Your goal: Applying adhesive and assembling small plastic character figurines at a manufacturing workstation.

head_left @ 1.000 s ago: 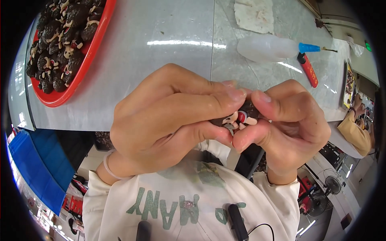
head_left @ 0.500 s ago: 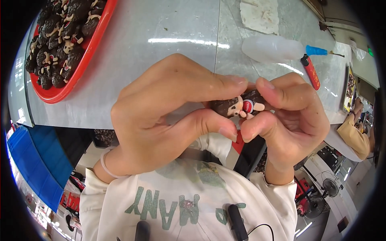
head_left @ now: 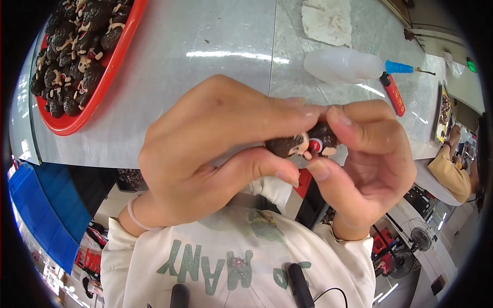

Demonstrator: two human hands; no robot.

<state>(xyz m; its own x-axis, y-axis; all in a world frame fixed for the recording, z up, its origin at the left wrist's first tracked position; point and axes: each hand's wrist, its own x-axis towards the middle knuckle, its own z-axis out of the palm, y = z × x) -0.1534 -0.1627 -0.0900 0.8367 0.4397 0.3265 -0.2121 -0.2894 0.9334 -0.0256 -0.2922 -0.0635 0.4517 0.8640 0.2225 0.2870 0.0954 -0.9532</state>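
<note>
The bench [head_left: 169,66] is grey and glossy, crossed by a seam, with strips of light gleaming on it. At its far left sits a red tray [head_left: 65,128] heaped with dark-haired little figures [head_left: 67,56]. Toward the right a translucent white bottle [head_left: 341,65] lies on its side, its blue nozzle [head_left: 398,67] ending in a thin needle, and a red stick with a black end [head_left: 394,95] lies just beside it. A pale, stained sheet [head_left: 327,20] rests farther back.

Near the front edge, the person's left hand [head_left: 200,149] and right hand [head_left: 377,149] meet around one small figurine [head_left: 314,146], dark-haired with a red-and-white front. The left fingers close narrowly about its head end; the right fingers pinch the body end. Their exact contact underneath I can't make out.

Around us, blue panels [head_left: 43,215] hang down at the left below the bench, and a fan [head_left: 421,237] stands off to the right. Beyond, a co-worker's tan sleeve [head_left: 449,172] rests by another work surface, and a green light [head_left: 471,65] glows above.
</note>
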